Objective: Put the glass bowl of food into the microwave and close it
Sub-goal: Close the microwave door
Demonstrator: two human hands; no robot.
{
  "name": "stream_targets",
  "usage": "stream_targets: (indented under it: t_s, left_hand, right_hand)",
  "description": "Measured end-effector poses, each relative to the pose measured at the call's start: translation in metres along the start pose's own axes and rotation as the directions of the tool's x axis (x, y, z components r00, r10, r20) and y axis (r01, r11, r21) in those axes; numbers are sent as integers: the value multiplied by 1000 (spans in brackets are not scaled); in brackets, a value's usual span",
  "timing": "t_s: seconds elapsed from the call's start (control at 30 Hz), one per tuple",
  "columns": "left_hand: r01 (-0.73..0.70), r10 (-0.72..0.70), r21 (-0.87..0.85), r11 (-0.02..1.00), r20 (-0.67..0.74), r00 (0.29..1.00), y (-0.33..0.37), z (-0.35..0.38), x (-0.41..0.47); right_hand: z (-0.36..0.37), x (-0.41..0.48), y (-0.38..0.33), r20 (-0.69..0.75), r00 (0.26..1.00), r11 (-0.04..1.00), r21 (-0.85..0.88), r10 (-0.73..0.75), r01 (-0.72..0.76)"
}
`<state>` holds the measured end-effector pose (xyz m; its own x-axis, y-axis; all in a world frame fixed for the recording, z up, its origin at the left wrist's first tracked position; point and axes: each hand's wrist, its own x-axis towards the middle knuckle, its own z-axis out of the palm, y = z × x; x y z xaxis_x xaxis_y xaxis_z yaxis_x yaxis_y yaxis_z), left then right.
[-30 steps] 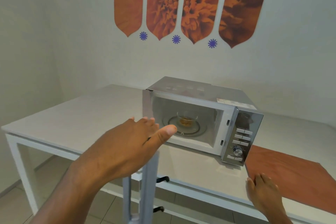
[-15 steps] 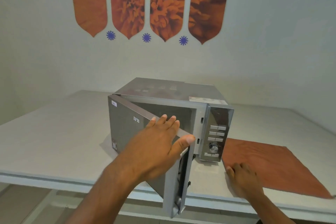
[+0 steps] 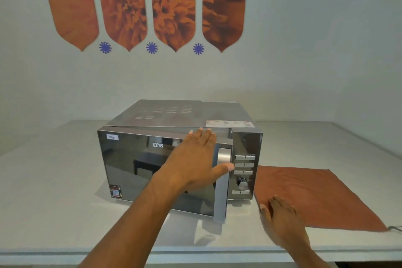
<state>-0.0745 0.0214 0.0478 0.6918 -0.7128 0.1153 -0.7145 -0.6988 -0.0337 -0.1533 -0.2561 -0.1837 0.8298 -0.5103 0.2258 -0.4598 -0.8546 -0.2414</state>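
A silver microwave [image 3: 185, 115] stands in the middle of the white table [image 3: 47, 198]. Its mirrored door [image 3: 134, 165] is almost shut, with a narrow gap left at the handle side. My left hand [image 3: 198, 163] lies flat against the door near the handle, fingers spread, thumb by the control panel [image 3: 244, 172]. My right hand [image 3: 280, 217] rests palm down on the table at the corner of an orange cloth [image 3: 315, 198]. The glass bowl is hidden behind the door.
The table's front edge [image 3: 217, 252] runs just below my arms. A wall with orange flower panels [image 3: 143, 4] rises behind the microwave. A dark cable end [image 3: 394, 228] shows at the cloth's right corner.
The door has swung from wide open to nearly shut under my left hand. The bowl seen inside a second ago is now covered. My view has moved to face the microwave's front.
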Motion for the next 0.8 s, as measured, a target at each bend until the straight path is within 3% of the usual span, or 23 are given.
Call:
stream_targets:
  t_s: [0.17,0.47,0.8]
  left_hand:
    - [-32,34,86,996,-25,999,-7,3,26]
    - [4,7,108,994,-95,995,-8,18,46]
    - [15,13,155,988,-182,983,-11,28,53]
  right_hand:
    - [-2,-1,-1,0,1000,999,-27,-17,17]
    - [3,3,-1,87,996,1000,-4,-7,8]
    - [6,1,1,90,996,1000,2,-24,24]
